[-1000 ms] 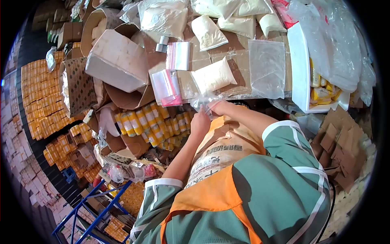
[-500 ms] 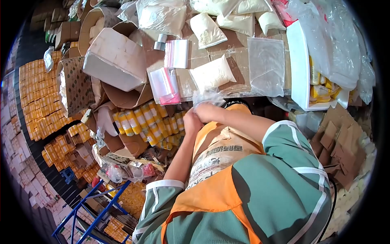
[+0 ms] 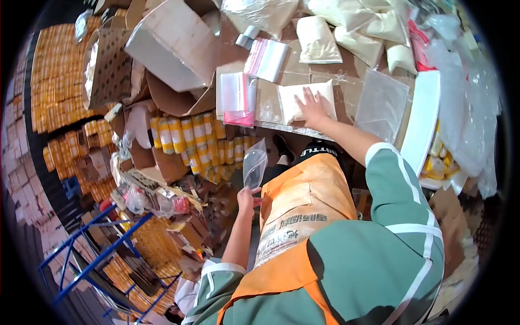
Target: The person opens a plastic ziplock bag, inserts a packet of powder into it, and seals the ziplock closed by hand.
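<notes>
A limp clear plastic bag (image 3: 254,167) hangs upward from the fingers of my left hand (image 3: 246,199), beside the orange apron. My right hand (image 3: 313,105) lies with fingers spread on a filled bag of pale powder (image 3: 292,103) near the table's front edge. Just left of that bag are a stack of clear zip bags with pink edges (image 3: 232,95) and a second stack of zip bags (image 3: 268,60). A flat, unfilled clear bag (image 3: 382,100) lies to the right of my right hand.
More filled powder bags (image 3: 317,40) lie at the back of the cardboard-covered table (image 3: 265,103). A white foam box (image 3: 422,116) with yellow packs stands right. An angled white box (image 3: 173,43), yellow-wrapped rolls (image 3: 187,132) and a blue metal frame (image 3: 103,227) are on the left.
My hands have moved apart from the top of the powder bag. My left hand has drawn down with a clear bag, and my right hand now presses on the powder bag, which lies flatter.
</notes>
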A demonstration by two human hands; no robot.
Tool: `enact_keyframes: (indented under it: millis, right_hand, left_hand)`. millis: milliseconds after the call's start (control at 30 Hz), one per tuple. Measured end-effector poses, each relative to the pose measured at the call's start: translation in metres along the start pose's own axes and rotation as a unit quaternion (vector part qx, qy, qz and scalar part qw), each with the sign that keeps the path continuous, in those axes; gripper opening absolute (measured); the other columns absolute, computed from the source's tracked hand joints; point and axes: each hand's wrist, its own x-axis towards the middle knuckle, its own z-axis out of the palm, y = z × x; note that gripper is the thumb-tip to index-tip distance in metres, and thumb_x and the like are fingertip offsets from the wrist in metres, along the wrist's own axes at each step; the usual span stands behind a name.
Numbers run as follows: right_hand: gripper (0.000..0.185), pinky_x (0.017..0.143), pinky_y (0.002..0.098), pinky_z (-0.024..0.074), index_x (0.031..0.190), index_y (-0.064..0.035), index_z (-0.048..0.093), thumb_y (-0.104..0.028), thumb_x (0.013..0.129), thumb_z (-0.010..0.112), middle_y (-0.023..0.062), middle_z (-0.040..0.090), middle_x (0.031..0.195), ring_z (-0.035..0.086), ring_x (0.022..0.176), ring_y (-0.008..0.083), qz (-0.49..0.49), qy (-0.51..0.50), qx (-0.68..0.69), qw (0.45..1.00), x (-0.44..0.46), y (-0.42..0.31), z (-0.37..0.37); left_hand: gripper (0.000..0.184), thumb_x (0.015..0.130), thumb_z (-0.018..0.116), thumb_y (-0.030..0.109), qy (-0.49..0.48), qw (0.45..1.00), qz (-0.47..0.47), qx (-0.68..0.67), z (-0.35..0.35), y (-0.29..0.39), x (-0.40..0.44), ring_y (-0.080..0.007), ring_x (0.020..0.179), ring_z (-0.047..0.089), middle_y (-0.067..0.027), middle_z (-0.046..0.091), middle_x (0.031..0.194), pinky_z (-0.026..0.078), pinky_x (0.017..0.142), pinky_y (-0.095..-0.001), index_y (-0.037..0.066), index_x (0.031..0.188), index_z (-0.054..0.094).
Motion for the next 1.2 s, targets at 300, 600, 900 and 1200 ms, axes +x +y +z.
enact_keyframes:
  millis: [300,600,900,1200]
  right_hand:
    - [0.092,0.104,0.0479,0.0300,0.144,-0.0147,0.028,-0.015,0.064,0.073,0.0224,0.043,0.134,0.041,0.125,0.0347,0.001,0.030,-0.058,0.998,0.051,0.025,0.049]
    - [0.039,0.073,0.0315,0.0531,0.106,-0.0020,0.062,0.000,0.067,0.062,0.0106,0.067,0.089,0.065,0.081,0.0187,0.031,-0.040,0.627,0.777,0.094,0.116,0.063]
    - [0.065,0.094,0.0461,0.0486,0.130,-0.0013,0.047,-0.034,0.077,0.067,0.0193,0.060,0.117,0.061,0.104,0.0330,0.013,-0.171,0.960,0.220,-0.030,0.023,-0.002]
    - [0.103,0.095,0.0477,0.0462,0.145,-0.0015,0.022,-0.069,0.077,0.056,0.0307,0.040,0.137,0.047,0.124,0.0377,-0.102,-0.223,0.948,0.204,-0.077,-0.053,-0.098]
  left_hand:
    - [0.040,0.096,0.041,0.026,0.015,0.996,-0.064,-0.068,0.010,-0.041,-0.035,-0.0249,0.055,0.064,-0.0171,0.067,0.105,0.052,0.048,-0.0316,-0.002,0.124,0.044]
    - [0.038,0.099,0.038,0.031,-0.020,0.995,-0.045,-0.090,0.012,-0.019,-0.030,-0.0229,0.059,0.064,-0.0141,0.067,0.102,0.052,0.054,-0.0312,0.001,0.119,0.049]
    - [0.039,0.099,0.038,0.034,-0.048,0.997,0.024,-0.054,0.023,0.029,-0.020,-0.0223,0.065,0.065,-0.0148,0.067,0.105,0.052,0.058,-0.0314,0.003,0.120,0.049]
    - [0.041,0.100,0.037,0.035,-0.005,0.982,0.134,-0.129,0.014,0.054,-0.012,-0.0221,0.065,0.066,-0.0157,0.066,0.105,0.052,0.056,-0.0300,0.004,0.125,0.047]
